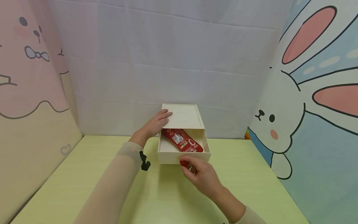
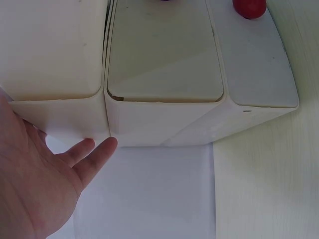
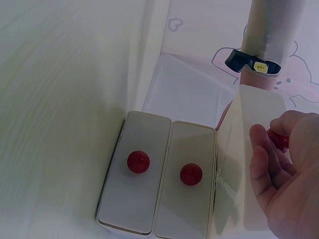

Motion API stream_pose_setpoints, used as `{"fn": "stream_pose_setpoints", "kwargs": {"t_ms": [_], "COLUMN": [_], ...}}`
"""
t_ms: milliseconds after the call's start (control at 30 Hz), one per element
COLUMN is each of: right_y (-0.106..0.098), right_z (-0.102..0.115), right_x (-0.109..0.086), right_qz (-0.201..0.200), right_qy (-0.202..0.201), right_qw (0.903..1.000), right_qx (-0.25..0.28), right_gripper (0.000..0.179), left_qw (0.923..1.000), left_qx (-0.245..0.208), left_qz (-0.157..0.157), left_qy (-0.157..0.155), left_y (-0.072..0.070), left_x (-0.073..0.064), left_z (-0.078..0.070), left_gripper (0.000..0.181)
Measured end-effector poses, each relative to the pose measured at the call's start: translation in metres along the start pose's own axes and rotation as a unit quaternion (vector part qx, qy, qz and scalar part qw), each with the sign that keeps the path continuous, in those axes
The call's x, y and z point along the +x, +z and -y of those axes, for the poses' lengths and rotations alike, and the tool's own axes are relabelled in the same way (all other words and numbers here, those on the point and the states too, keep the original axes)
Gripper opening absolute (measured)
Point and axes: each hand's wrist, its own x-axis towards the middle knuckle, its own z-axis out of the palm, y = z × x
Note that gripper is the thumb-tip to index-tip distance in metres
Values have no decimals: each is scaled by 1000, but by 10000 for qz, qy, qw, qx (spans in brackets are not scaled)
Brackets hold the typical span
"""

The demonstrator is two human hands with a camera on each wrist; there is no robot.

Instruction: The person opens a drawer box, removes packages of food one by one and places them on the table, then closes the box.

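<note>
A small white drawer cabinet point(image 1: 184, 115) stands against the back cloth, its top drawer point(image 1: 167, 158) pulled out toward me. Inside that drawer a red printed packet point(image 1: 181, 140) lies slantwise, its far end hidden under the cabinet top. My right hand point(image 1: 202, 174) pinches the drawer's red knob point(image 1: 183, 163) between thumb and fingers; the right wrist view shows this knob mostly covered by the hand. On the cabinet's left top edge rests my left hand point(image 1: 156, 123), fingers extended. The left wrist view shows this hand point(image 2: 45, 184) against the cabinet's side.
Below the pulled-out drawer, two lower drawers sit closed, with a red knob point(image 3: 138, 162) and another red knob point(image 3: 191, 174). The light green tabletop point(image 1: 240, 183) spreads around the cabinet. Cartoon-printed panels point(image 1: 321, 140) flank the table, and a white cloth point(image 1: 167, 62) hangs behind.
</note>
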Motion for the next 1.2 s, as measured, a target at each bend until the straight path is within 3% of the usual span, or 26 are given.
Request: {"fn": "stream_pose_setpoints", "kwargs": {"t_ms": [600, 1200], "right_y": [1, 0], "right_z": [4, 5], "right_x": [-13, -19], "right_qz": [-204, -175], "right_qy": [-249, -198], "right_qw": [9995, 9996], "right_qx": [37, 126], "right_gripper": [34, 35], "left_qw": [10000, 10000], "left_qx": [-8, -34], "left_qz": [-34, -34], "left_qy": [-30, -4], "left_y": [2, 2], "left_x": [-3, -4], "left_z": [-5, -3], "left_gripper": [59, 59]}}
